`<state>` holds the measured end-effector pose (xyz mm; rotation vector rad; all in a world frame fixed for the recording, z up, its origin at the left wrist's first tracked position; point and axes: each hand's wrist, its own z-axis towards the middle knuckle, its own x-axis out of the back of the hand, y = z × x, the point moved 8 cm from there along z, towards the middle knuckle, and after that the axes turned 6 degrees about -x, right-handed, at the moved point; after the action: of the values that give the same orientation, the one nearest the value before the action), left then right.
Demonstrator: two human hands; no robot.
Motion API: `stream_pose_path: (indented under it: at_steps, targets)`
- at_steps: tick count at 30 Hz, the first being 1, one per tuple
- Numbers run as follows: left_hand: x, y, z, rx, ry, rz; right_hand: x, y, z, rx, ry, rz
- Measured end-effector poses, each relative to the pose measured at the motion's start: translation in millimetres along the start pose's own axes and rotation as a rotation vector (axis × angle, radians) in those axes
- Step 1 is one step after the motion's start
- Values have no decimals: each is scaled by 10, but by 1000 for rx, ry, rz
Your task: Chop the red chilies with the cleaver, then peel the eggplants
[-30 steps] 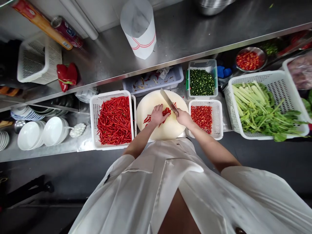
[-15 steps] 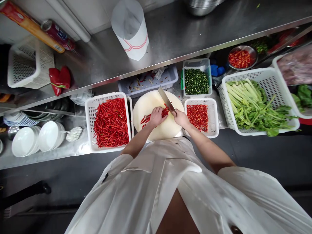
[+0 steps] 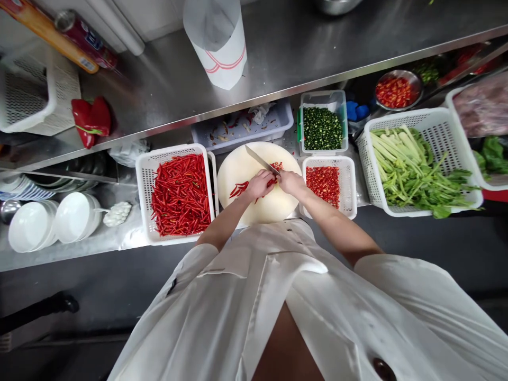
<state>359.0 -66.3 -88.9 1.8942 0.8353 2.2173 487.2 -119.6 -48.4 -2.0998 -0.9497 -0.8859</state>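
My right hand (image 3: 292, 183) is closed around the handle of a cleaver (image 3: 257, 157), its blade slanting up and left across a round, cream cutting board (image 3: 248, 214). My left hand (image 3: 260, 185) presses down with curled fingers on a bunch of red chilies (image 3: 239, 189), right beside the blade. Some chilies stick out to the left of that hand; others are hidden under it. Chopped chili pieces (image 3: 277, 165) lie on the far side of the blade. Left of the board stands a white basket (image 3: 145, 211) full of whole red chilies; on the right, a smaller basket (image 3: 349, 182) holds chopped ones.
Behind the board sit a lilac tray (image 3: 238, 142) with scraps and a clear tub (image 3: 344, 114) of chopped green chilies. A basket of celery (image 3: 381, 203) stands at right, stacked white bowls (image 3: 75, 217) at left. A steel shelf (image 3: 159, 100) overhangs the back, bearing a paper chef's hat (image 3: 226, 69).
The cleaver has turned, its far end swinging left, and chopped chili pieces now show beyond the blade. My two hands are closer together. The view has shifted slightly.
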Motion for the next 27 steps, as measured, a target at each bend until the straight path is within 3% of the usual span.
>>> stream_pose_path:
  at_steps: [13, 19, 27]
  targets:
    - [-5, -24, -145, -76, -2, -8, -69, -182, 28, -21, -13, 18]
    - [-20, -35, -202, -88, -9, -27, -123, -120, -56, -94, -5, 9]
    - [-16, -76, -284, -153, -8, -8, -168, -258, -59, -55, -31, 3]
